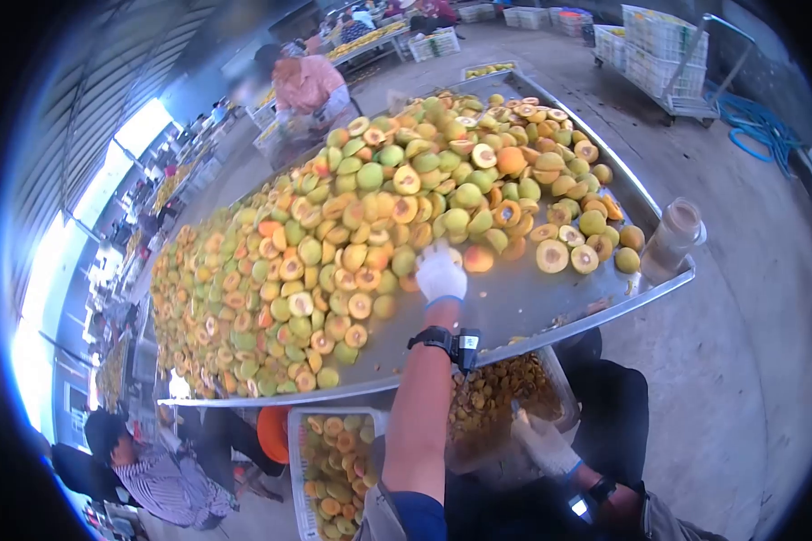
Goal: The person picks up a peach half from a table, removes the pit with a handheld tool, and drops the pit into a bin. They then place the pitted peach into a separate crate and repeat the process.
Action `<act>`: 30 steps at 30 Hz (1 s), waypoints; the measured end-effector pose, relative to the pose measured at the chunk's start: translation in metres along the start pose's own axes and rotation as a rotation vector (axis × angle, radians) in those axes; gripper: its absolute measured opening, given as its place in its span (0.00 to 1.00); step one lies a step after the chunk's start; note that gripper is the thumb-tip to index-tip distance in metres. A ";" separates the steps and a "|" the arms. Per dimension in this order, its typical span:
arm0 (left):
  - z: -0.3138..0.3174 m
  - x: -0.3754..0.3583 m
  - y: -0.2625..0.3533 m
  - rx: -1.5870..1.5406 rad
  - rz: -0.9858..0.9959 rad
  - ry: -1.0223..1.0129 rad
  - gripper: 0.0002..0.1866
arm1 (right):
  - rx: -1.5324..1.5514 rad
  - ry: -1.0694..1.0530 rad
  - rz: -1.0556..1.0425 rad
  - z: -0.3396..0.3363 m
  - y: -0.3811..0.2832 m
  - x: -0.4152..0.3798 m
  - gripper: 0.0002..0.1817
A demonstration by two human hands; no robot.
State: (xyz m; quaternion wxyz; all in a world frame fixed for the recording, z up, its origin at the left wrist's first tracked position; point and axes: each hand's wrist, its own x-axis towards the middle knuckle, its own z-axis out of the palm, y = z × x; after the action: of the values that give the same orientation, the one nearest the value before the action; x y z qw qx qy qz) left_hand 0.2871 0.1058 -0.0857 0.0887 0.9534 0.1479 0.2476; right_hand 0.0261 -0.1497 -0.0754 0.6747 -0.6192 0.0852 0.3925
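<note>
Fruit [406, 180], whole and halved, heaps across the metal table [537, 302], and here's my gloved left hand [440, 275] at the pile's near edge, fingers toward twelve o'clock; I can't tell whether they grip a piece. A red-orange fruit [478, 260] sits just beside, toward three o'clock. Down at five o'clock, my gloved right hand [546, 444] hovers by a bin [564, 388] of brownish pieces [505, 397]; its grip is too blurred to call. White crate [299, 478] at seven o'clock, loaded with halves [336, 482]! Clear container [672, 236] at three, on the table's corner; a person [311, 86] at eleven, beyond the heap.
</note>
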 end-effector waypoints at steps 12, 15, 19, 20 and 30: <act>-0.027 -0.032 -0.020 -0.164 0.071 -0.259 0.25 | -0.099 -0.107 -0.065 0.004 -0.006 -0.009 0.18; -0.094 -0.070 -0.002 -0.927 -0.277 -0.420 0.25 | -0.091 -0.097 -0.104 0.000 0.002 -0.012 0.18; -0.136 -0.150 -0.014 -2.032 -0.502 -0.447 0.27 | -0.139 -0.034 -0.453 -0.004 -0.005 -0.019 0.15; -0.143 -0.168 -0.015 -2.029 -0.508 -0.433 0.27 | -0.158 -0.024 -0.525 -0.003 -0.009 -0.023 0.15; -0.214 -0.250 0.010 -2.165 -0.221 -0.221 0.23 | -0.361 -0.042 -0.643 0.015 -0.045 -0.078 0.14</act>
State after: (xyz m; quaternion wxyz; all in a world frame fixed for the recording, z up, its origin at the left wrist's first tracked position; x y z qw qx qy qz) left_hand -0.0253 0.0357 -0.0104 0.9144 0.3690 -0.0721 0.1502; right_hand -0.0037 -0.1658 0.0091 0.6450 -0.7152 -0.1985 0.1817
